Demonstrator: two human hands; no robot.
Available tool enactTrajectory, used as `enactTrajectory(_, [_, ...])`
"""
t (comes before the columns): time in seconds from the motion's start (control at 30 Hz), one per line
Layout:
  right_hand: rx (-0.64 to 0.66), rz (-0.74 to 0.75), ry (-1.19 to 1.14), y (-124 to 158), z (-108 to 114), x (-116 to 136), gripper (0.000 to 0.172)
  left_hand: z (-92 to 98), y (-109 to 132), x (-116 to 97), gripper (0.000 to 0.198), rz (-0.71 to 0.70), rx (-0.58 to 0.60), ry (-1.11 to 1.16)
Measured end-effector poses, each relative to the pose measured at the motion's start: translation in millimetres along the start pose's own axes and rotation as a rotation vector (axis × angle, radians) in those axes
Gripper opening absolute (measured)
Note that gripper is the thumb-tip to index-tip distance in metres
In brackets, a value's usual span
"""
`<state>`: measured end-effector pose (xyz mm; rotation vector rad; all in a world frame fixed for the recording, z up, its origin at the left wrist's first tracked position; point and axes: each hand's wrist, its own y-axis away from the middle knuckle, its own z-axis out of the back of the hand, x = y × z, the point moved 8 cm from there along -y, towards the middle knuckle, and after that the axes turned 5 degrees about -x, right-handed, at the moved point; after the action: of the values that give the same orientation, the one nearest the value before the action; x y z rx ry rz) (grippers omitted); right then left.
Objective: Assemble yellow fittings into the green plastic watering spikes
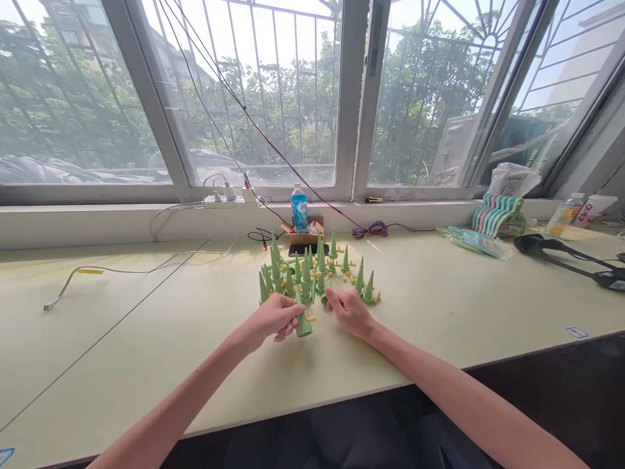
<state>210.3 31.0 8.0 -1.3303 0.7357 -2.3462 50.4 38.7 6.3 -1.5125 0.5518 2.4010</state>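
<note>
My left hand (279, 318) is closed around a green plastic watering spike (303, 327) with a small yellow valve on its side, its wide round end tipped toward me. To the right, my right hand (350, 312) is curled with the thumb against the fingers. A green piece (325, 300) shows beside its fingertips, but what those fingers grip is hidden. Just behind both hands stands a cluster of green spikes (306, 277), most with the point up. Several yellow valves (347, 278) lie or stick out among them. More spikes (368, 288) stand beyond my right hand.
Behind the cluster are a dark phone (308, 250), a small cardboard box (312, 238) and a blue-liquid bottle (299, 208). A coiled cable (371, 229) lies by the wall. A white cable (131, 270) crosses the left. Hangers (497, 215) and a black strap-like object (561, 251) sit right.
</note>
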Motion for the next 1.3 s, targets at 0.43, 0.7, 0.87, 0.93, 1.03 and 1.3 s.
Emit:
enactTrajectory(0.43, [0.077,-0.014,-0.009,0,-6,-3,0.060,3.1,-24,22,0.034,0.169,0.003,-0.071])
enactTrajectory(0.7, [0.104,-0.007,-0.013,0,-5,1,0.060,5.0,-28,12,0.038,0.118,-0.021,-0.166])
enactTrajectory(0.87, [0.111,0.007,-0.010,0,-5,2,0.057,12.7,-28,1,0.040,-0.003,-0.090,-0.273])
enactTrajectory(0.93, [0.113,0.016,0.001,0,-5,2,0.056,17.0,-28,-12,0.040,-0.161,-0.158,-0.347])
enactTrajectory(1.03, [0.114,0.037,0.030,1,-5,3,0.054,21.1,-24,-28,0.041,-0.451,-0.294,-0.467])
enactTrajectory(1.3, [0.058,0.083,0.243,0,2,0,0.049,16.1,-21,-12,0.039,-0.610,-0.291,-0.581])
